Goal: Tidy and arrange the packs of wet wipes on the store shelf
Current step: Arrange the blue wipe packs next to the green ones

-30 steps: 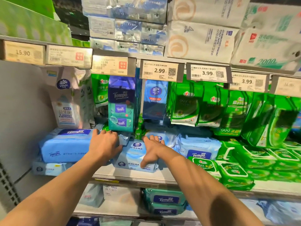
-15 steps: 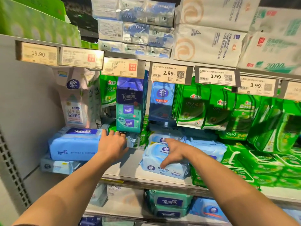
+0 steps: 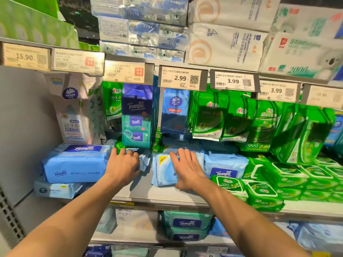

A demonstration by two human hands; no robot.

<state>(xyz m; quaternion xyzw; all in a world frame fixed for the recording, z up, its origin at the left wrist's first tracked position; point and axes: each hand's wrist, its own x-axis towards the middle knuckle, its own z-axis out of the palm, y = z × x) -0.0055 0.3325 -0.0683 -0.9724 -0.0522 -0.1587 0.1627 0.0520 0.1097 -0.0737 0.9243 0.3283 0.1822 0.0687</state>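
Observation:
A light blue wipes pack point(image 3: 161, 171) stands tipped up on its edge in the middle of the shelf point(image 3: 148, 194). My right hand point(image 3: 187, 169) lies across its face, fingers over the top and thumb low, holding it. My left hand point(image 3: 122, 164) curls around a small pale blue pack point(image 3: 145, 160) just to the left, most of it hidden by my fingers. A big blue Tempo pack point(image 3: 74, 165) lies at the left on a flatter pale pack point(image 3: 55, 191). Another blue Tempo pack point(image 3: 225, 166) sits right of my right hand.
Green wipes packs point(image 3: 263, 193) are stacked at the right. Green sachets point(image 3: 209, 117), a Tempo multipack point(image 3: 137, 115) and a blue Vinda pack point(image 3: 175, 110) hang above. A white Vinda bag point(image 3: 74, 112) stands back left. Teal Tempo packs point(image 3: 186, 224) fill the lower shelf.
The light blue pack lay flat under my right hand; it has slid right and now stands tipped on its edge. My left hand stays on the small pale pack.

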